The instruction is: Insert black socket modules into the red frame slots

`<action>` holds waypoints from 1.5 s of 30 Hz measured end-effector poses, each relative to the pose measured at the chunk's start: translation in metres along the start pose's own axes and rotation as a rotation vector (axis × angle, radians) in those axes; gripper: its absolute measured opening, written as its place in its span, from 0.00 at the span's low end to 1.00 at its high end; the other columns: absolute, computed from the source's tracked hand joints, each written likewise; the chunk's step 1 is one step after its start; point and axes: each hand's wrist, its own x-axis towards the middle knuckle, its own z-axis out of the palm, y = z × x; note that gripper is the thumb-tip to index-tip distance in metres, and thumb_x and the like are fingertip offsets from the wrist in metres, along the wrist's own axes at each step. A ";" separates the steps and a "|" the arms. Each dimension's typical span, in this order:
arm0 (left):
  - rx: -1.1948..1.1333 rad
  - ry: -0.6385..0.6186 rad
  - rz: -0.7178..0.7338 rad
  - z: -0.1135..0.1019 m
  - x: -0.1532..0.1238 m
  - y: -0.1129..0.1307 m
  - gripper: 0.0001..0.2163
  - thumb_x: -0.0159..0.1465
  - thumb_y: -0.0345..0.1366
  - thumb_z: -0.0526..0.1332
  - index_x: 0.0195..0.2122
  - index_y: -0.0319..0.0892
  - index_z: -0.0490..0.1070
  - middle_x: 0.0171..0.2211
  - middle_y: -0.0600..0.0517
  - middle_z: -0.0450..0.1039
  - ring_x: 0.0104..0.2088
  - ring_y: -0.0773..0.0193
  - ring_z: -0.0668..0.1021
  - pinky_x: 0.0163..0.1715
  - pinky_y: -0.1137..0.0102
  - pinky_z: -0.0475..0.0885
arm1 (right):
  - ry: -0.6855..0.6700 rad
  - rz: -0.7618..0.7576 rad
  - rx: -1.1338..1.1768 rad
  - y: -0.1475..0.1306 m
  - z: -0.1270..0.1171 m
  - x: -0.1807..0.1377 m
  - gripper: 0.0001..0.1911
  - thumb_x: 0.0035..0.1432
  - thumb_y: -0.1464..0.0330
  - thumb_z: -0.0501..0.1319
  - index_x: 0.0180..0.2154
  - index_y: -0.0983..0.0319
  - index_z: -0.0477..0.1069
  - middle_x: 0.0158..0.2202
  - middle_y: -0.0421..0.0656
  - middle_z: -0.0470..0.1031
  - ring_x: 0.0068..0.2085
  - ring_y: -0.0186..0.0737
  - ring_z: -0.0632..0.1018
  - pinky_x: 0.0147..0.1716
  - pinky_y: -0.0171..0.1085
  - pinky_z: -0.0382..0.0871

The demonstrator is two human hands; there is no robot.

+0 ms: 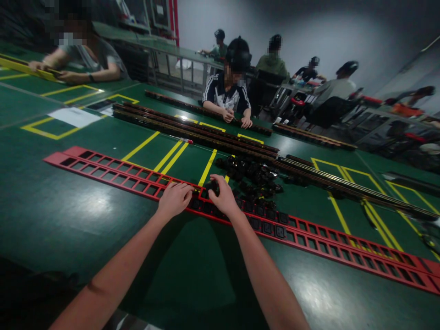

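Two long red slotted frames [137, 179] lie side by side in front of me, with rows of rectangular openings. Small black square parts [267, 226] fill several openings near the middle. My left hand [175, 198] rests on the frames, palm down, its fingers lying over the rails. Just to its right, my right hand [222, 195] is curled above the frames, with a small black part between thumb and fingers; its exact shape is hard to make out. Beyond my right hand sits a loose pile of shiny black parts [249, 172].
Long dark rails [195, 133] lie across the green table [85, 206] behind the pile. A screwdriver-like tool [185, 140] and white paper [74, 117] lie further left. A person [228, 91] works opposite; another person [92, 57] handles a yellow strip at far left.
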 end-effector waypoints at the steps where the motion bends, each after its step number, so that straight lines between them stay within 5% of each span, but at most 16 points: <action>1: -0.001 0.004 0.001 0.000 0.000 0.000 0.13 0.70 0.33 0.52 0.45 0.44 0.77 0.42 0.49 0.82 0.45 0.55 0.81 0.50 0.57 0.67 | -0.035 -0.002 -0.012 0.001 0.002 -0.002 0.25 0.57 0.74 0.59 0.57 0.62 0.67 0.54 0.50 0.72 0.54 0.46 0.74 0.57 0.45 0.69; 9: 0.001 0.003 -0.004 0.002 0.000 -0.001 0.13 0.70 0.33 0.53 0.45 0.45 0.78 0.43 0.49 0.82 0.45 0.55 0.81 0.50 0.56 0.68 | -0.128 0.032 -0.107 0.003 0.003 -0.004 0.28 0.56 0.74 0.60 0.59 0.63 0.68 0.56 0.51 0.74 0.57 0.49 0.73 0.61 0.49 0.67; 16: 0.020 0.010 -0.007 0.001 0.000 0.000 0.12 0.70 0.33 0.52 0.44 0.44 0.77 0.44 0.50 0.82 0.46 0.56 0.81 0.51 0.58 0.68 | -0.174 -0.084 -0.158 0.001 0.003 -0.005 0.31 0.56 0.77 0.57 0.61 0.61 0.66 0.53 0.50 0.74 0.53 0.49 0.73 0.58 0.50 0.70; 21: 0.037 0.001 0.000 0.001 0.000 -0.001 0.12 0.70 0.33 0.52 0.43 0.43 0.77 0.42 0.49 0.82 0.45 0.55 0.81 0.49 0.57 0.68 | -0.043 -0.111 -0.038 0.002 0.001 -0.007 0.30 0.58 0.81 0.48 0.59 0.59 0.66 0.60 0.51 0.65 0.61 0.43 0.70 0.61 0.45 0.68; 27: 0.032 0.011 -0.003 0.002 -0.001 -0.002 0.13 0.71 0.34 0.52 0.44 0.44 0.77 0.43 0.49 0.82 0.45 0.56 0.81 0.50 0.58 0.68 | 0.110 -0.097 0.038 0.000 -0.003 -0.006 0.14 0.64 0.71 0.56 0.52 0.60 0.67 0.54 0.51 0.68 0.57 0.46 0.72 0.60 0.47 0.68; 31: 0.049 0.007 0.003 0.001 -0.001 -0.001 0.14 0.70 0.33 0.51 0.43 0.44 0.77 0.42 0.48 0.82 0.44 0.55 0.81 0.49 0.58 0.68 | 0.025 -0.061 0.040 -0.004 -0.005 -0.007 0.10 0.70 0.66 0.53 0.49 0.58 0.69 0.51 0.49 0.71 0.54 0.44 0.74 0.57 0.44 0.70; 36: 0.027 0.011 -0.013 0.000 0.000 -0.001 0.13 0.71 0.34 0.51 0.43 0.46 0.77 0.43 0.49 0.82 0.45 0.55 0.81 0.51 0.58 0.68 | 0.050 -0.048 0.039 -0.001 -0.001 -0.007 0.25 0.65 0.70 0.56 0.63 0.60 0.59 0.60 0.54 0.66 0.62 0.47 0.70 0.63 0.49 0.65; 40: 0.028 0.008 -0.011 0.001 0.000 0.000 0.14 0.71 0.34 0.51 0.43 0.45 0.77 0.44 0.48 0.82 0.45 0.54 0.81 0.50 0.57 0.69 | -0.003 -0.073 0.028 0.002 0.000 -0.008 0.23 0.60 0.74 0.60 0.57 0.60 0.66 0.61 0.53 0.64 0.64 0.47 0.67 0.66 0.49 0.63; 45: 0.061 0.007 0.008 0.001 0.000 0.000 0.13 0.71 0.34 0.51 0.41 0.44 0.77 0.41 0.47 0.81 0.43 0.54 0.81 0.49 0.58 0.69 | -0.153 -0.119 -0.091 0.000 0.000 -0.008 0.19 0.63 0.77 0.53 0.52 0.60 0.73 0.61 0.51 0.63 0.62 0.45 0.70 0.63 0.47 0.67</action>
